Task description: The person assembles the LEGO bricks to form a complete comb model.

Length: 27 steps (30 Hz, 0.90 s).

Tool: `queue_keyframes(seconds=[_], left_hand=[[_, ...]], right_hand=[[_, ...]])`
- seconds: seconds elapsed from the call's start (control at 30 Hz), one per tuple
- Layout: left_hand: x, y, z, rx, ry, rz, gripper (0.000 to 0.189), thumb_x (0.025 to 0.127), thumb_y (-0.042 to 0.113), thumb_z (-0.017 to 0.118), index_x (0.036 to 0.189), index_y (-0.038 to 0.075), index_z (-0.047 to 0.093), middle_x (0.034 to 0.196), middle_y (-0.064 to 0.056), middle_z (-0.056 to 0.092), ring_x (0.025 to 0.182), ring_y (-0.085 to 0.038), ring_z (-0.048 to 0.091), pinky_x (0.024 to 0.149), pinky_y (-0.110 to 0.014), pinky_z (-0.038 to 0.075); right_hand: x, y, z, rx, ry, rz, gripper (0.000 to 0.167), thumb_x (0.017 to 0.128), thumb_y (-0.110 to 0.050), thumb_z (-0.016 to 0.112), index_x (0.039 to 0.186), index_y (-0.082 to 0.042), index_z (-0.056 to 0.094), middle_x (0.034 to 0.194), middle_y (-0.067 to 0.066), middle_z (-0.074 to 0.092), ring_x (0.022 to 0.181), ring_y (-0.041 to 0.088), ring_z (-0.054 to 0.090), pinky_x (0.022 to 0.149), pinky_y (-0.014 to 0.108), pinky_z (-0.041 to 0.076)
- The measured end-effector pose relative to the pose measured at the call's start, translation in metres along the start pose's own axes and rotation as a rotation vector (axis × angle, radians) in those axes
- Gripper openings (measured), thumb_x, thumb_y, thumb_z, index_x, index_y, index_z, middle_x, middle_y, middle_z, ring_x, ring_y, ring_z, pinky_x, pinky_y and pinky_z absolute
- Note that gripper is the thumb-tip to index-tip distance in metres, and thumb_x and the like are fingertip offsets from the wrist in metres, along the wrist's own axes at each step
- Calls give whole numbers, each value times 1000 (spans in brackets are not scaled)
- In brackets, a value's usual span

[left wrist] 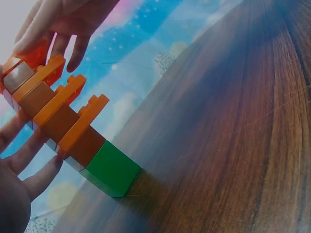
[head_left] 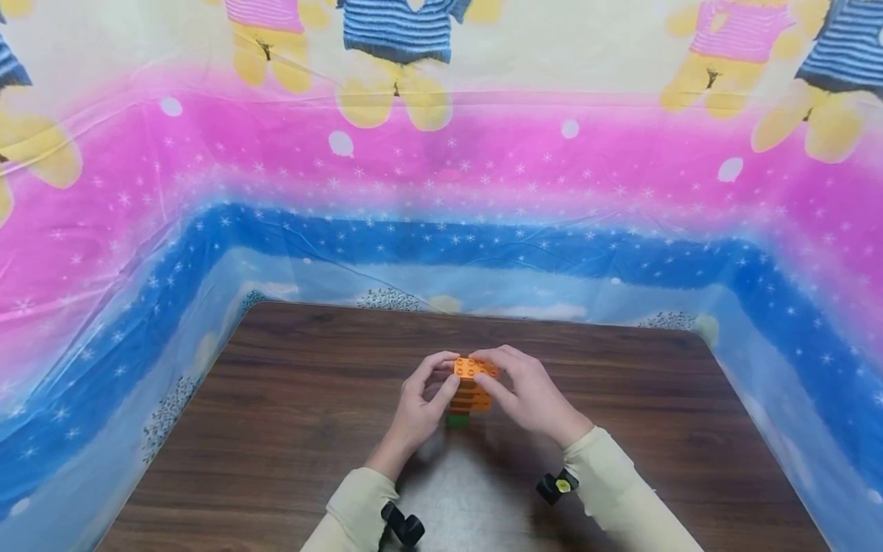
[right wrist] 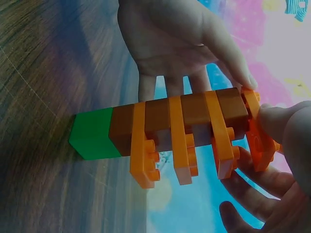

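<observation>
A tower of toy building bricks stands upright on the table. Its base is a green brick (right wrist: 95, 134), above which brown bricks (left wrist: 63, 121) alternate with orange plates (right wrist: 179, 138) that jut out to the right. The topmost orange plate (head_left: 466, 367) shows its studs in the head view. My left hand (head_left: 417, 406) holds the tower from the left, fingers along its side and thumb by the top plate. On the other side, my right hand (head_left: 534, 395) pinches that top plate between thumb and fingers; in the right wrist view it looks slightly tilted.
The dark wooden table (head_left: 290, 414) spreads out around the tower. A printed pink and blue cloth (head_left: 448, 245) hangs behind the table and along its sides. Black wrist cameras (head_left: 403, 525) sit on both cream sleeves (head_left: 362, 502).
</observation>
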State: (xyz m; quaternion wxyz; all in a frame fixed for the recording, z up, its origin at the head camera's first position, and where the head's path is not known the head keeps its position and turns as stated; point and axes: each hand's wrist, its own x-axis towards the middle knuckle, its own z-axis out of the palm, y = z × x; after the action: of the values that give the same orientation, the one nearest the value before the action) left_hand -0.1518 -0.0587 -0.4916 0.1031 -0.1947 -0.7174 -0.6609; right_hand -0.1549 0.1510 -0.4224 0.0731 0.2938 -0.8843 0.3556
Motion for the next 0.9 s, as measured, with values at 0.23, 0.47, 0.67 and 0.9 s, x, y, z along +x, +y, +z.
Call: queue_keyframes(seconds=[0.23, 0.47, 0.67, 0.9], left_hand=[[-1, -2, -2, -6, -1, 38, 34, 105, 8, 62, 138, 12, 61, 122, -14, 69, 113, -32, 69, 96, -47, 57], [-1, -2, -3, 13, -16, 50, 33, 105, 12, 62, 138, 13, 61, 121, -9, 69, 111, -27, 70, 95, -39, 57], [-1, -3, -3, 21, -18, 59, 33, 105, 13, 62, 138, 12, 60, 121, -10, 69, 110, -29, 70, 95, -45, 57], [-4, -6, -1, 10, -18, 58, 34, 106, 12, 61, 139, 8, 58, 123, -12, 68, 112, -32, 68, 96, -54, 57]], right_hand=[[0, 0, 2, -29, 21, -12, 34, 102, -26, 73, 134, -16, 69, 119, -2, 71, 106, 13, 67, 91, 44, 59], [0, 0, 2, -34, 14, -17, 34, 102, -27, 73, 134, -15, 70, 117, -1, 71, 105, 14, 68, 91, 44, 59], [0, 1, 4, -60, 15, -27, 34, 103, -28, 70, 134, -13, 69, 118, 0, 69, 105, 14, 67, 90, 41, 59], [-3, 3, 8, -30, 21, 3, 33, 104, -31, 68, 134, -17, 68, 120, -3, 67, 105, 12, 64, 90, 43, 58]])
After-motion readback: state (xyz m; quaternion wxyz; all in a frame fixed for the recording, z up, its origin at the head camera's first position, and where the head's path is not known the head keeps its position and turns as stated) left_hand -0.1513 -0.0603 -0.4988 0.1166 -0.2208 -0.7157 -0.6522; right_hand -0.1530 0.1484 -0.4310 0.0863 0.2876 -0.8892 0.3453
